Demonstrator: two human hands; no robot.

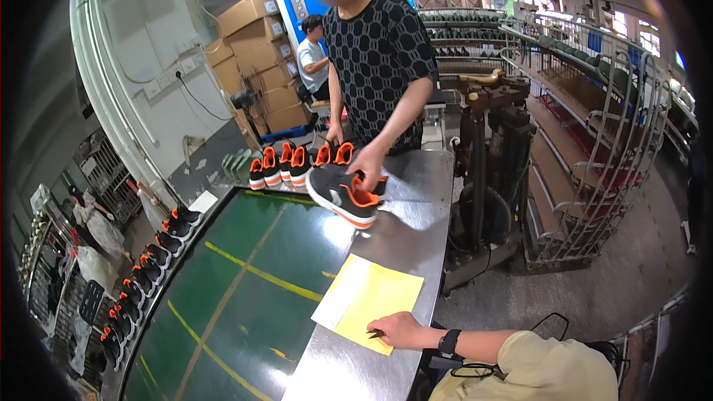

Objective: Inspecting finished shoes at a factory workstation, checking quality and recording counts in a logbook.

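Note:
My right hand (398,329) is closed around a short black pen (376,333), only part of which shows. It rests on the lower edge of a yellow sheet of paper (382,293), beside a white sheet (343,289), on the metal table edge. My left hand is out of view. Across the table a co-worker's hand (369,163) grips a black sneaker (334,191) with orange lining and a white sole, held above the metal surface beyond the paper.
A green conveyor belt (245,304) with yellow lines runs along the left. Several black-and-orange sneakers (141,275) line its left ledge, and more (286,165) stand at its far end. A dark machine (486,163) and a wire rack (579,156) stand to the right.

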